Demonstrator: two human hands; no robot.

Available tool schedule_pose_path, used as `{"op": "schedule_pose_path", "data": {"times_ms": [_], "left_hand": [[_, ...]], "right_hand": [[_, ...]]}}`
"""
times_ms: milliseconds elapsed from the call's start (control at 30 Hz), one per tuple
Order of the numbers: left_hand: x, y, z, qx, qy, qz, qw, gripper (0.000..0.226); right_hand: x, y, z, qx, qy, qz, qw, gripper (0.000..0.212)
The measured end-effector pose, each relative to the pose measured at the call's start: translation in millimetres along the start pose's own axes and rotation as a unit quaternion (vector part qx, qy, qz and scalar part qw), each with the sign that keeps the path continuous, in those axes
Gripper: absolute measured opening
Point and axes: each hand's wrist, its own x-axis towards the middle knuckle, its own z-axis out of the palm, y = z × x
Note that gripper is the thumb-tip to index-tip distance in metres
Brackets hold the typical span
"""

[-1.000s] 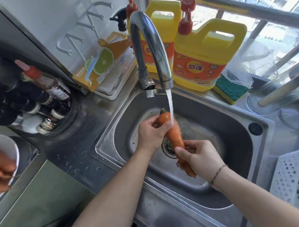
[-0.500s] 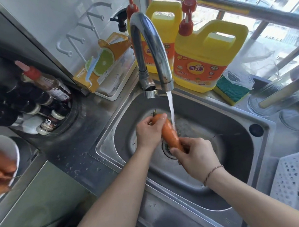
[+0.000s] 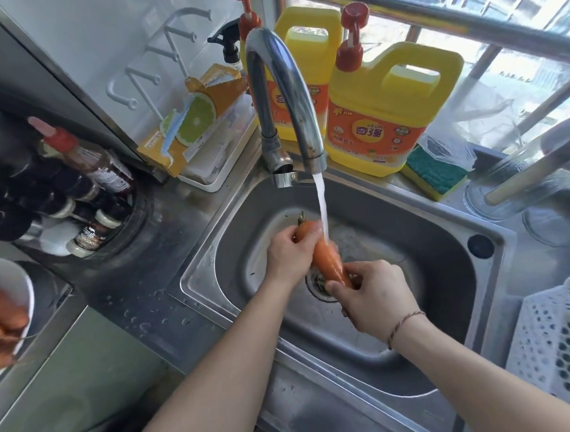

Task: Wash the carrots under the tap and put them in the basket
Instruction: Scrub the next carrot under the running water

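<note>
An orange carrot (image 3: 324, 259) lies slanted over the drain of the steel sink (image 3: 442, 251), under the water stream from the curved tap (image 3: 288, 95). My left hand (image 3: 287, 256) grips its thick top end, where a short green stub shows. My right hand (image 3: 375, 298) is closed around its thin lower end, hiding the tip. The water strikes the carrot's middle. A white perforated basket (image 3: 556, 338) stands at the right edge. Several more carrots (image 3: 4, 321) rest in a white bowl (image 3: 22, 286) at the far left.
Two yellow detergent jugs (image 3: 383, 113) and a green-yellow sponge (image 3: 435, 175) stand behind the sink. Sauce bottles (image 3: 89, 178) crowd the left counter, and a white tray with a torn citrus packet (image 3: 198, 121) sits beside the tap. A glass jar (image 3: 520, 186) is at the right.
My right hand has slid up along the carrot toward the stream, and the carrot has shifted slightly back and left in the sink. Both hands keep their hold.
</note>
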Motion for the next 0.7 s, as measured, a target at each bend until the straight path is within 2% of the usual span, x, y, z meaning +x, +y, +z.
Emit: {"op": "schedule_pose_path", "data": {"times_ms": [67, 100, 233, 300, 367, 433, 467, 600, 667, 700], "left_hand": [[-3, -2, 1, 0.029, -0.072, 0.014, 0.997, 0.063], [-4, -1, 0, 0.034, -0.078, 0.021, 0.996, 0.062], [-1, 1, -4, 0.013, 0.053, 0.013, 0.998, 0.042], [-4, 1, -1, -0.003, 0.067, -0.015, 0.998, 0.037], [-6, -3, 1, -0.023, 0.006, -0.012, 1.000, 0.031], [-8, -3, 1, 0.003, -0.060, -0.002, 0.998, 0.054], [-6, -2, -1, 0.014, -0.057, -0.003, 0.998, 0.058], [-1, 8, -5, -0.010, 0.049, -0.017, 0.999, 0.043], [-2, 11, -4, -0.049, 0.069, -0.049, 0.995, 0.039], [-3, 9, -2, -0.059, 0.054, -0.052, 0.995, 0.036]], "right_hand": [[0, 3, -2, 0.012, 0.002, 0.014, 1.000, 0.017], [-1, 4, 0, 0.001, 0.002, 0.009, 1.000, 0.017], [-8, 0, 6, -0.016, -0.011, -0.022, 1.000, 0.017], [-5, -2, 3, -0.019, -0.014, -0.015, 1.000, 0.017], [-1, -1, -1, -0.021, -0.009, -0.005, 1.000, 0.017], [-1, 0, -1, -0.013, 0.000, 0.003, 1.000, 0.018], [-3, 0, 0, -0.013, 0.001, 0.001, 1.000, 0.018], [-8, -5, 3, -0.027, -0.005, -0.021, 0.999, 0.018], [-6, -7, 1, -0.033, 0.000, -0.029, 0.999, 0.017], [-5, -7, 0, -0.036, 0.005, -0.030, 0.999, 0.017]]}}
